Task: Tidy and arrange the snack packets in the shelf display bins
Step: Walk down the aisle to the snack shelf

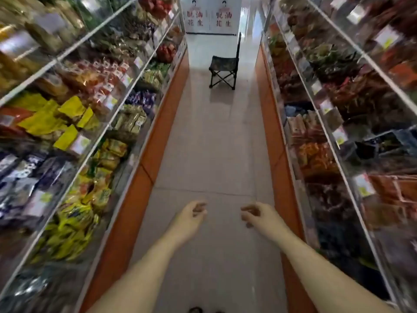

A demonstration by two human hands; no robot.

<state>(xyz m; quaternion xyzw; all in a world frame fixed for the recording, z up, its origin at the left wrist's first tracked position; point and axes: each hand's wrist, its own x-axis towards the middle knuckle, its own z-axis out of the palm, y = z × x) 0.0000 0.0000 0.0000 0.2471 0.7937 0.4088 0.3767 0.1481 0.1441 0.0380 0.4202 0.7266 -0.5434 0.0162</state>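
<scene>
Head camera: I am looking down a narrow shop aisle with a pale tiled floor (214, 143). Shelves of clear-fronted display bins rise on both sides above orange base panels (126, 211).

My left hand (191, 213) and right hand (259, 214) reach forward over the floor, near each other but apart. Both hold nothing. The fingers of each are loosely curled and relaxed, with the thumbs close to the fingertips. Neither hand touches a shelf.

The snack packets (67, 118) sit in the left bins (97, 141): bright yellow ones in the middle tier, dark blue and silver ones below them, and more yellow and green ones in the lowest tier. Many lie tilted and heaped at odd angles rather than in rows. The right bins (338, 123) hold red, brown and dark packets. That side is blurred, so I cannot tell how neatly they lie.

A small folding stool (223, 68) stands further down the aisle. A white sign (209, 14) with red characters hangs at the far end.

I judge that the work in reach has hardly begun. The nearby left bins look jumbled, and no packet is in hand. Straightening those heaps seems to be what is left.
</scene>
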